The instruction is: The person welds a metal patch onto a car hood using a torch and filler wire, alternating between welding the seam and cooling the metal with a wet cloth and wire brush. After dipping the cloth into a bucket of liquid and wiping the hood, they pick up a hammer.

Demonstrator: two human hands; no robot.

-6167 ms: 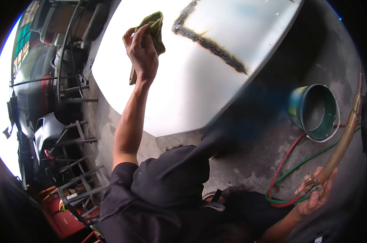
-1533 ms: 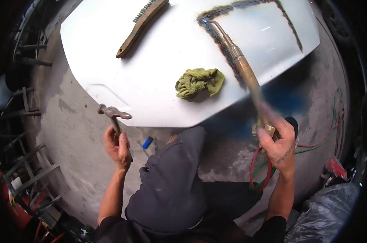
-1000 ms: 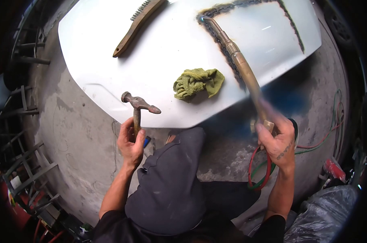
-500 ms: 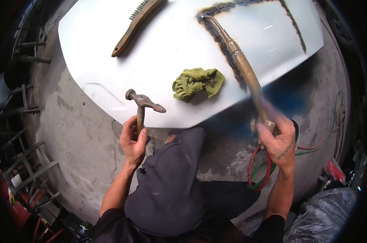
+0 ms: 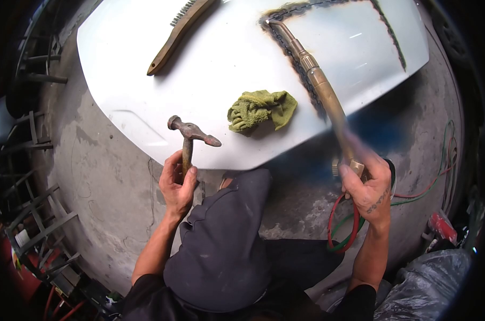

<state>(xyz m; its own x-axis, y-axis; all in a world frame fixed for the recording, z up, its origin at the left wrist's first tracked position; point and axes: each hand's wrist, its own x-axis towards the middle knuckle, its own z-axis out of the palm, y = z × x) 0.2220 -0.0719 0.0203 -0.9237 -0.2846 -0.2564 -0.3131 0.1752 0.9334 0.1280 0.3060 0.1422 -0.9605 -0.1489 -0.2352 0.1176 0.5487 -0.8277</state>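
Note:
My left hand (image 5: pixel 176 184) grips a hammer (image 5: pixel 191 132) by its handle, the head raised over the near edge of a white car panel (image 5: pixel 119 64). In my right hand (image 5: pixel 371 184) is a brass welding torch (image 5: pixel 328 91), its fingers closed round the valve end. The torch's bent tip reaches the corner of a dark, scorched weld seam (image 5: pixel 301 69) on the panel. Between the hands, a crumpled green cloth (image 5: pixel 261 109) lies on the panel. Further back rests a wooden-handled wire brush (image 5: pixel 178 38).
Red and green hoses (image 5: pixel 355 227) loop below the torch and run off right across the concrete floor (image 5: pixel 103 187). Metal racks (image 5: pixel 39 224) stand at the left. A grey plastic sheet (image 5: pixel 427 283) and a red object (image 5: pixel 442 227) lie at lower right.
The hammer in my left hand has shifted very slightly to the right. The torch stays nearly still with its tip at the seam's corner.

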